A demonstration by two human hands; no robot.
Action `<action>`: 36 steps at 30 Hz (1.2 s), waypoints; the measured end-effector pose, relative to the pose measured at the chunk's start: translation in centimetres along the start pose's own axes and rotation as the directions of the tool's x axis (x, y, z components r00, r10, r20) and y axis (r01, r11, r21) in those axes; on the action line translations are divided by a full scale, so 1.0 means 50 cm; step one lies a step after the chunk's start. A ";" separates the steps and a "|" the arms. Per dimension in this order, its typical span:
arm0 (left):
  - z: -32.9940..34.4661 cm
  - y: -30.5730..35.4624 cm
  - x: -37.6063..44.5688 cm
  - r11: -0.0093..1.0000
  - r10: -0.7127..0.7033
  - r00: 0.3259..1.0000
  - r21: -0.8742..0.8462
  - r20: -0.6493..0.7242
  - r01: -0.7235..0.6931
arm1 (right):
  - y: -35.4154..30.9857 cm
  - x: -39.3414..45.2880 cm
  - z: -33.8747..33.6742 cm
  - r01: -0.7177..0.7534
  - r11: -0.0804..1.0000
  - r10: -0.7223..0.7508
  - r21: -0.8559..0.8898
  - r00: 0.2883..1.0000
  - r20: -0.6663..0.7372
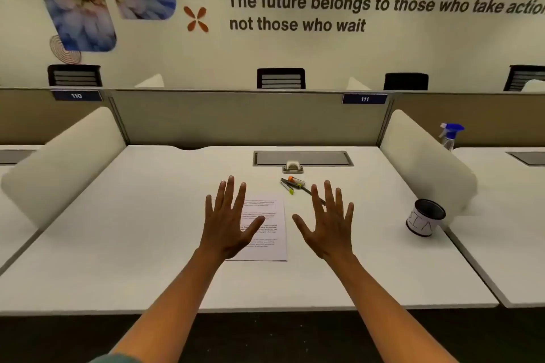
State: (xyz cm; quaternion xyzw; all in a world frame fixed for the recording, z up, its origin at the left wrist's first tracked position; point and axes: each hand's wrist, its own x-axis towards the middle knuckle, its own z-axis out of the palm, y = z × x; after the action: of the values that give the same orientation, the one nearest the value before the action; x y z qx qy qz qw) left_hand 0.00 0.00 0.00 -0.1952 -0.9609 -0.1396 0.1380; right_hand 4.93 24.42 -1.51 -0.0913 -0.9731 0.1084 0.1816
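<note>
My left hand [228, 222] and my right hand [327, 222] are stretched out over the white desk [141, 230], backs up, fingers spread and straight, holding nothing. A printed sheet of paper [269, 240] lies flat between and partly under them; my left hand covers its left side. Just beyond the sheet lie a few pens and highlighters [292, 184], one with an orange cap, one with a yellow-green tip. My right fingertips hide the near end of a dark pen. A small beige stapler-like object [292, 167] sits behind the pens.
A black cup with a white label [424, 218] stands at the right. A grey cable hatch [303, 158] is set into the desk's back. Padded white dividers [424, 159] flank the desk; a blue spray bottle [450, 135] stands beyond the right one. A partition [244, 118] closes the far side.
</note>
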 end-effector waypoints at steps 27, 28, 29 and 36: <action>0.144 -0.159 0.351 0.993 0.112 0.983 -0.056 0.148 -0.104 | 0.005 0.274 0.146 -0.210 0.974 0.215 -0.088 0.975 0.052; 0.150 -0.157 0.363 0.992 0.118 0.982 -0.058 0.148 -0.110 | 0.011 0.282 0.151 -0.214 0.972 0.220 -0.095 0.974 0.055; 0.155 -0.155 0.372 0.991 0.123 0.981 -0.063 0.149 -0.115 | 0.017 0.289 0.154 -0.219 0.970 0.226 -0.103 0.972 0.060; 0.215 -0.129 0.440 0.991 0.116 0.977 -0.089 0.182 -0.101 | 0.080 0.359 0.200 -0.208 0.971 0.223 -0.121 0.967 0.127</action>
State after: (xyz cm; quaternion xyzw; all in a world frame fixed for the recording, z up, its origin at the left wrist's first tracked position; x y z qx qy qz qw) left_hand -24.43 5.18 -4.26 -0.2651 -0.9512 -0.1508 0.0471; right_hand -14.72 30.38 -5.60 -0.1983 -0.9721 0.0813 0.0950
